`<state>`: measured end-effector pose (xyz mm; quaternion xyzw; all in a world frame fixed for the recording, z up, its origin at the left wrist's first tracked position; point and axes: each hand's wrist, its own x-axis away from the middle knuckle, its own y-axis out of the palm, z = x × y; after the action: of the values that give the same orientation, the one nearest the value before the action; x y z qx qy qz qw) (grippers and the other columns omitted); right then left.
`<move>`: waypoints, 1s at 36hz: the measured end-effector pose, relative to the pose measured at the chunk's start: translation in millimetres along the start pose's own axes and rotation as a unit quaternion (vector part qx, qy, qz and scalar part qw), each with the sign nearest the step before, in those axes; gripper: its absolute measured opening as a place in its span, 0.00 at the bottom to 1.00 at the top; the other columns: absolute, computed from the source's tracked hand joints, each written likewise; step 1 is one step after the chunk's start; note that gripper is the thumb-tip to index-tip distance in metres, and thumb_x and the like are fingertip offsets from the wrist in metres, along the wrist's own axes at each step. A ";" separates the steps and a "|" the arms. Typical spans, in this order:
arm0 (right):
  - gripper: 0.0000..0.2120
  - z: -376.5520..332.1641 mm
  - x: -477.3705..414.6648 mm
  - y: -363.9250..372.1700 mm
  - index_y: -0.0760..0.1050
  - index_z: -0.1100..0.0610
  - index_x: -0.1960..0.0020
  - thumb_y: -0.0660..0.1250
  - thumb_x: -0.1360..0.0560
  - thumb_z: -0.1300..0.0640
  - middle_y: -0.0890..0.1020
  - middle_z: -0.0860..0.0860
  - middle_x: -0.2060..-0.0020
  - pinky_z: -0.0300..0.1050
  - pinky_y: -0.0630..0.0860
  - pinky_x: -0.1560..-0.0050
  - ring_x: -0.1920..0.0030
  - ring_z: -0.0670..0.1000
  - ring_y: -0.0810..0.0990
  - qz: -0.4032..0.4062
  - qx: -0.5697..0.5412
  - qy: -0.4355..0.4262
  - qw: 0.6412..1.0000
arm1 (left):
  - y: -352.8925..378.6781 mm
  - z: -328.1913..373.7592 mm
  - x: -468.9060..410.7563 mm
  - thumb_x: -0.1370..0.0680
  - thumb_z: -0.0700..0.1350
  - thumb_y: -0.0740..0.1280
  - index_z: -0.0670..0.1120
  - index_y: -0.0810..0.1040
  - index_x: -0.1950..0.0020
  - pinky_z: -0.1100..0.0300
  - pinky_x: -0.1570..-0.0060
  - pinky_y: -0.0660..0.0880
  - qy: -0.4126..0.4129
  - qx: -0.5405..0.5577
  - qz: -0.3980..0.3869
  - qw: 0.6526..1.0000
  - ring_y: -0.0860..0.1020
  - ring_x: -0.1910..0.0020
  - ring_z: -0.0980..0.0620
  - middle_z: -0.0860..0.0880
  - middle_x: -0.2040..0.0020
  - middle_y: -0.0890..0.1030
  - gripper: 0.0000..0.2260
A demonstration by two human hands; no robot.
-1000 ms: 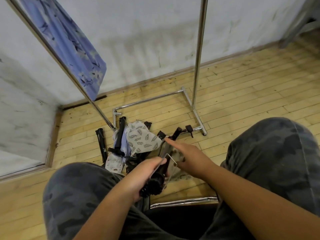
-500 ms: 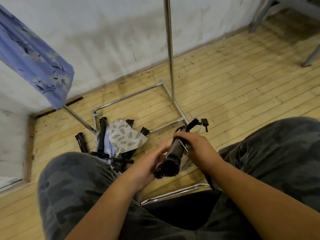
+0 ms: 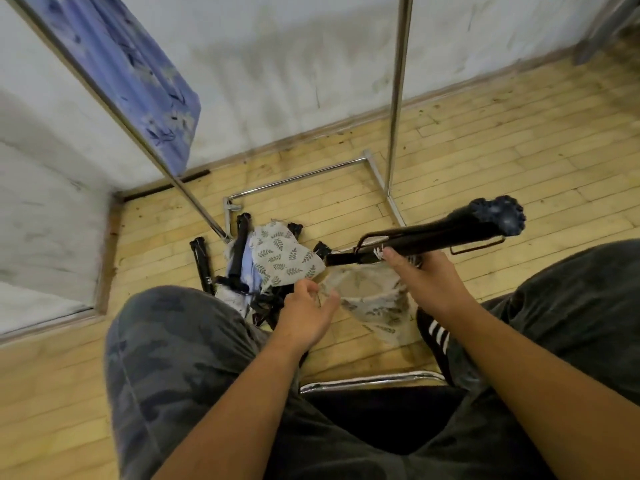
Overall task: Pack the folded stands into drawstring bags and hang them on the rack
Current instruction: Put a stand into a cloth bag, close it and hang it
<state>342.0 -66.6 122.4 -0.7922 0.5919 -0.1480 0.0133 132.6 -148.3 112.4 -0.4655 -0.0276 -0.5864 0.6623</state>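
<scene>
The person is sitting with knees apart, and both hands are working in the gap between them, above the floor (image 3: 519,150), with the rack (image 3: 398,98) base just ahead. The left hand (image 3: 308,313) is pinching the rim of a leaf-print bag (image 3: 374,299), whose mouth is gaping open. The right hand (image 3: 433,285) is gripping a folded stand (image 3: 433,237), which is lying level above the bag and wholly outside it. A pile (image 3: 273,261) of stands and bags is crowding the floor by the left knee. A blue cloth (image 3: 138,81) is hanging on the rack.
</scene>
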 end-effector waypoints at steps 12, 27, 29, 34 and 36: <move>0.22 -15.1 -2.9 10.2 0.81 0.53 0.38 0.70 0.24 0.39 0.87 0.52 0.43 0.61 0.78 0.34 0.40 0.53 0.85 -0.070 -0.127 0.057 0.988 | -9.2 3.1 2.3 0.20 0.49 0.70 0.53 0.80 0.41 0.70 0.60 0.69 0.011 0.080 0.052 0.995 0.79 0.45 0.53 0.56 0.43 0.79 0.08; 0.31 -25.3 -13.0 2.6 0.70 0.57 0.25 0.64 0.22 0.40 0.82 0.61 0.35 0.61 0.74 0.31 0.35 0.60 0.82 -0.068 -0.387 0.157 0.906 | -5.3 7.0 -3.0 0.22 0.36 0.69 0.52 0.75 0.27 0.50 0.57 0.80 0.001 0.137 0.002 0.991 0.81 0.58 0.48 0.56 0.52 0.81 0.25; 0.32 -20.7 -16.1 1.5 0.68 0.56 0.23 0.62 0.21 0.38 0.80 0.61 0.33 0.62 0.72 0.29 0.32 0.61 0.80 -0.094 -0.389 0.154 0.903 | -6.4 8.7 -0.3 0.22 0.35 0.67 0.54 0.74 0.27 0.57 0.68 0.74 0.007 0.140 -0.006 0.990 0.76 0.69 0.52 0.56 0.52 0.81 0.26; 0.36 -16.3 -20.0 -0.1 0.66 0.55 0.21 0.62 0.21 0.34 0.78 0.60 0.30 0.60 0.73 0.29 0.30 0.60 0.78 -0.105 -0.389 0.155 0.902 | -7.5 12.6 4.0 0.23 0.33 0.67 0.54 0.72 0.24 0.54 0.62 0.74 0.019 0.153 -0.009 0.988 0.77 0.62 0.46 0.59 0.50 0.78 0.29; 0.36 -16.5 -20.3 -0.1 0.66 0.55 0.21 0.60 0.21 0.33 0.78 0.60 0.30 0.59 0.73 0.30 0.30 0.60 0.78 -0.102 -0.391 0.157 0.901 | -7.8 11.9 3.3 0.23 0.34 0.67 0.54 0.70 0.23 0.54 0.58 0.79 0.025 0.161 -0.015 0.986 0.80 0.61 0.50 0.60 0.46 0.77 0.30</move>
<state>332.8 -45.0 133.7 -0.7562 0.5127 -0.0275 -0.4057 133.4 -142.1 125.6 -0.3374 -0.1126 -0.5957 0.7201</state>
